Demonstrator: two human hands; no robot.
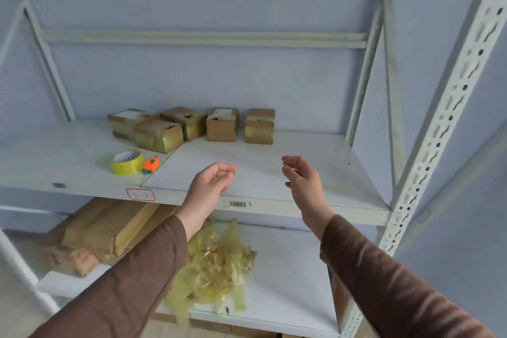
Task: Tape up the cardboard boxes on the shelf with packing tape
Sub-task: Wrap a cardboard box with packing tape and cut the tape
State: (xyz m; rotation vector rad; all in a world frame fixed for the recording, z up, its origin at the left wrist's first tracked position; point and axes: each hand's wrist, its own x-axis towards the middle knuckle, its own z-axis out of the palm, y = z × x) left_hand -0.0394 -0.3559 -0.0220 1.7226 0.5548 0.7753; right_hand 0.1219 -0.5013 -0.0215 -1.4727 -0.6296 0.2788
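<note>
Head view: left of centre on the shelf [274, 173] lies the tape roll [126, 162]; five cardboard boxes [189, 126] sit behind. Left hand [216, 177] and right hand [300, 173] hover, fingers loosely curled, empty; lower-shelf clutter is partly hidden.

Yellow tape roll [126, 162], brown boxes [221, 124], orange cutter [150, 165].

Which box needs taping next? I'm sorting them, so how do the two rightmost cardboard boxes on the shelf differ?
The rightmost box has a yellowish band of tape around its sides; the second box from the right shows plain brown sides. The second box carries a white label on top; the rightmost box's top looks bare. Both are small, brown, upright and stand apart at the back of the shelf.
</note>
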